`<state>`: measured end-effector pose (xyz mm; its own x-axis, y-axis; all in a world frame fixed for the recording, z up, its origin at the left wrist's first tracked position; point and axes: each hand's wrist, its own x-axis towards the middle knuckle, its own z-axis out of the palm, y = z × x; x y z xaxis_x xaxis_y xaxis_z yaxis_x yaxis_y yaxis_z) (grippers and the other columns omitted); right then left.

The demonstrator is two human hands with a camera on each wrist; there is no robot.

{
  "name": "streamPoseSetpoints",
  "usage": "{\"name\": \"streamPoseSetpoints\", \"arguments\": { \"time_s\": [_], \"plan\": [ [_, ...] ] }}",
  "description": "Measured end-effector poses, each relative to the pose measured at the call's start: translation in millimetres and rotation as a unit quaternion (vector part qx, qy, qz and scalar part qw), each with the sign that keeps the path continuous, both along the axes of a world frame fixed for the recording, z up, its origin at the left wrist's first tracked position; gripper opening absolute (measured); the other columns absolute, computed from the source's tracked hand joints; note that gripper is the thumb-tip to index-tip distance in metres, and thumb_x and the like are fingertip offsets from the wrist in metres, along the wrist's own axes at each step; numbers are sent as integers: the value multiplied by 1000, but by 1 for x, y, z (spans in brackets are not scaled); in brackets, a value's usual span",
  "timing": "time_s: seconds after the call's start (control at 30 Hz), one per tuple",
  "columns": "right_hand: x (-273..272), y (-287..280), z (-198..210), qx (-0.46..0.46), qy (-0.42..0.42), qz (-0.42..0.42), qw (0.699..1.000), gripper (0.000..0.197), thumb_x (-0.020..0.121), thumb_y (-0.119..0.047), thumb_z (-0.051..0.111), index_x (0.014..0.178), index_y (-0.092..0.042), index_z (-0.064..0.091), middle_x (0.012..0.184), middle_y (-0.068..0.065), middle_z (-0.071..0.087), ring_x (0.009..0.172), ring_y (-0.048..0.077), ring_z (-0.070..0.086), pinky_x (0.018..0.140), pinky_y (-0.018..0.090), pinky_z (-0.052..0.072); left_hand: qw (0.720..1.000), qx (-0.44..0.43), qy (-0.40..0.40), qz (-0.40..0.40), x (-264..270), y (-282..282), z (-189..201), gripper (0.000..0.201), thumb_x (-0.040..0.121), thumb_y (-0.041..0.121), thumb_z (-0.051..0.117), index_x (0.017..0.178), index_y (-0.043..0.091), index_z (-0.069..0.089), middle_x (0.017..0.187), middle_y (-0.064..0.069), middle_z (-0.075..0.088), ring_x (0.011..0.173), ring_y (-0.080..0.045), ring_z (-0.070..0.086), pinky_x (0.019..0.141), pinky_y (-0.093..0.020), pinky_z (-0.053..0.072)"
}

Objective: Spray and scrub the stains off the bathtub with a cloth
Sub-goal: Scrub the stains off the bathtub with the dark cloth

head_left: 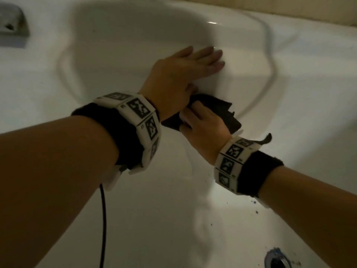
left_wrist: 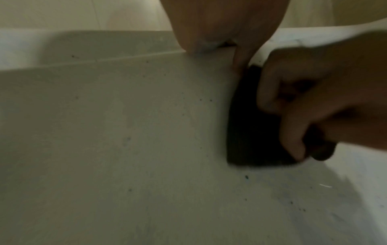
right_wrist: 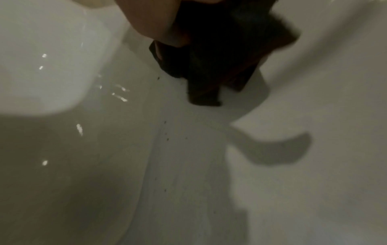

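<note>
A white bathtub (head_left: 135,45) fills the head view. My left hand (head_left: 195,62) lies flat with straight fingers on the tub's sloping wall; from the left wrist view its thumb (left_wrist: 243,56) reaches down beside the cloth. Just below it, my right hand (head_left: 202,124) grips a dark folded cloth (head_left: 218,107) and presses it against the tub surface. In the left wrist view my right hand's fingers (left_wrist: 293,132) curl over the cloth (left_wrist: 247,132). The right wrist view shows the cloth (right_wrist: 220,58) bunched under my palm. No spray bottle is in view.
Small dark specks (head_left: 255,206) dot the tub floor near my right wrist, with more specks (left_wrist: 247,177) below the cloth. A round drain (head_left: 278,262) sits at the bottom right. A metal fixture (head_left: 11,24) is at the top left. A black cable (head_left: 103,219) hangs from my left wristband.
</note>
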<state>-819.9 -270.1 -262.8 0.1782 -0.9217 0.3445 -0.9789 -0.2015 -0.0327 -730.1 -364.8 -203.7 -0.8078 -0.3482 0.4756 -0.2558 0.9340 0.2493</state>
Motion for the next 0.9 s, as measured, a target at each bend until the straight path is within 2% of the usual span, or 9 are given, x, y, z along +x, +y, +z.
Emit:
{"name": "streamPoseSetpoints", "arguments": {
  "time_s": [0.17, 0.23, 0.3, 0.47, 0.57, 0.63, 0.7, 0.8, 0.9],
  "plan": [
    [-1, 3, -57, 174, 118, 49, 976, 48, 70, -17, 28, 70, -1, 73, 91, 11, 70, 80, 30, 67, 67, 33, 55, 999, -44, 23, 3, -1, -3, -8, 56, 82, 1, 60, 136, 15, 47, 143, -1, 43, 135, -15, 36, 114, -28, 22],
    [-5, 10, -76, 295, 121, 23, 948, 54, 83, -18, 22, 113, 2, 63, 130, 17, 52, 115, 33, 52, 97, 39, 42, 998, -60, 20, 8, 0, -2, -10, 53, 85, 5, 57, 136, 15, 46, 143, -1, 42, 135, -15, 36, 115, -30, 22],
    [-13, 23, -93, 367, 127, 2, 921, 45, 96, -12, 26, 138, -1, 37, 151, 10, 22, 137, 29, 21, 111, 38, 20, 997, -70, 14, 12, 1, 0, -10, 51, 88, 10, 54, 137, 16, 44, 145, -1, 40, 137, -16, 34, 116, -30, 20],
    [-25, 53, -115, 444, 138, -76, 882, 37, 96, -12, 39, 132, -6, 48, 149, 11, 19, 136, 32, 18, 106, 38, 27, 996, -56, 29, 55, 9, 13, -16, 45, 94, 9, 44, 137, 19, 45, 146, -1, 39, 136, -19, 35, 115, -28, 23],
    [-33, 80, -124, 475, 81, -125, 868, 38, 95, -11, 40, 132, -10, 43, 144, 16, 26, 127, 35, 33, 93, 39, 37, 996, -78, 2, 36, 40, 52, -83, 50, 86, -9, 42, 130, 12, 53, 142, -5, 44, 133, -20, 39, 113, -35, 28],
    [-33, 96, -129, 467, 44, -131, 873, 40, 94, -12, 43, 134, -11, 41, 149, 15, 15, 134, 35, 23, 97, 39, 40, 991, -51, -111, 48, 64, 87, -143, 56, 81, -5, 50, 135, 10, 48, 143, -9, 42, 133, -20, 38, 113, -34, 23],
    [-33, 111, -137, 432, 27, -142, 890, 51, 93, -16, 47, 142, -17, 30, 153, 12, 4, 138, 32, 13, 105, 42, 36, 941, 114, -302, 104, 77, 119, -186, 72, 89, 21, 59, 147, 16, 16, 154, -6, 16, 142, -21, 19, 116, -31, 11],
    [-30, 120, -151, 444, -44, -233, 864, 66, 93, -21, 49, 146, -34, 14, 154, 8, -5, 137, 35, 14, 108, 44, 32, 796, 301, -505, 147, 80, 163, -231, 110, 79, 51, 65, 146, 25, -18, 152, 3, -26, 144, -20, -14, 117, -37, 5],
    [-24, 120, -167, 455, -69, -253, 851, 62, 96, -18, 42, 146, -38, 10, 154, 8, -7, 136, 36, 17, 103, 42, 35, 781, 329, -498, 185, 76, 187, -254, 117, 75, 48, 70, 144, 27, -23, 148, 1, -36, 141, -26, -23, 116, -45, 7]
  ]
}}
